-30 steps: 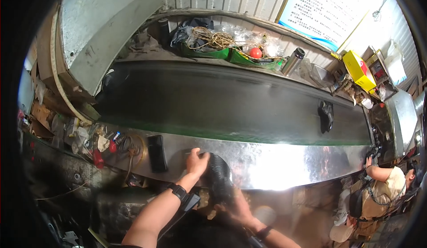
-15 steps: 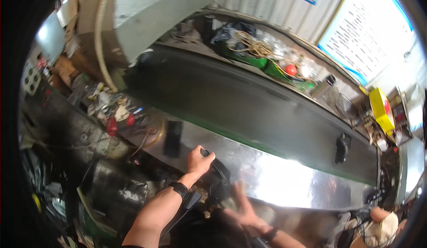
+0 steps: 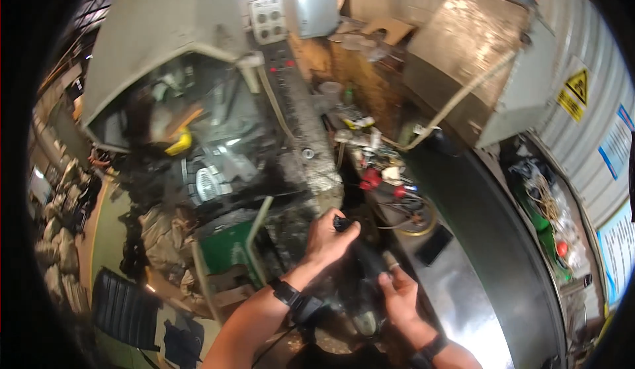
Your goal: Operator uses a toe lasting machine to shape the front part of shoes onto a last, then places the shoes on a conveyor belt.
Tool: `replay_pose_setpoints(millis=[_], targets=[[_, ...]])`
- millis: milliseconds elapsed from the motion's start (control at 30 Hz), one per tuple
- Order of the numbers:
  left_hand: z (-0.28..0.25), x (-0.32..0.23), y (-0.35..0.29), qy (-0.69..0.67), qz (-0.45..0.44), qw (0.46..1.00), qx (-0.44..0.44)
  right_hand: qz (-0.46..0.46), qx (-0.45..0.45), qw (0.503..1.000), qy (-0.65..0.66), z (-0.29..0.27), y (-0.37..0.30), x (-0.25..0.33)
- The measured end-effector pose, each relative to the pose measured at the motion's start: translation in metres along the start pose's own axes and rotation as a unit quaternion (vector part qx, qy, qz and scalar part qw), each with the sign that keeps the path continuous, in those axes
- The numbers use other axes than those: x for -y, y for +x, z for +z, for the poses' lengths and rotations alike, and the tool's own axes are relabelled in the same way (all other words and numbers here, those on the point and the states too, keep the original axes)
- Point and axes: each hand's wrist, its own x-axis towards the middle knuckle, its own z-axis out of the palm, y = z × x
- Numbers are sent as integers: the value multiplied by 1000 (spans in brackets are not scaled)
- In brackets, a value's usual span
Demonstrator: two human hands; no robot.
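Note:
My left hand (image 3: 329,240) is closed around the top of a long, glossy black object (image 3: 370,266), whose exact kind I cannot make out. This object hangs down in front of me between my two hands. To its right, my right hand (image 3: 402,299) has its fingers bent and its thumb against the object's side. The inner fingers are partly hidden. A pale, rounded shape (image 3: 366,324) shows at the low end, and I cannot tell whether it belongs to the object. Both wrists wear dark bands.
A black phone (image 3: 434,245) lies on the metal ledge (image 3: 463,296) beside a dark conveyor belt (image 3: 486,217). Clutter with red-handled tools (image 3: 372,178) sits beyond. Ahead-left stands a hooded machine (image 3: 165,51); a green-sided frame (image 3: 228,253) and black chair (image 3: 126,309) are nearer.
My view has swung left, bringing the hooded machine into sight. My right hand was spread and blurred; its fingers are now bent against the black object. My left hand keeps its grip.

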Motion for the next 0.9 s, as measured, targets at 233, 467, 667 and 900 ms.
replay_pose_setpoints(millis=[233, 467, 667, 900], targets=[[-215, 64, 18, -262, -159, 938, -162, 69, 84, 992, 70, 200, 34, -14], [-278, 99, -40, -571, -206, 784, -128, 148, 115, 952, 241, 329, 59, -14], [-294, 153, -30, -588, -235, 758, -154, 170, 63, 949, 258, 375, 96, -54], [-300, 169, 4, -602, -203, 751, -179, 182, 27, 955, 234, 406, 108, -33]])
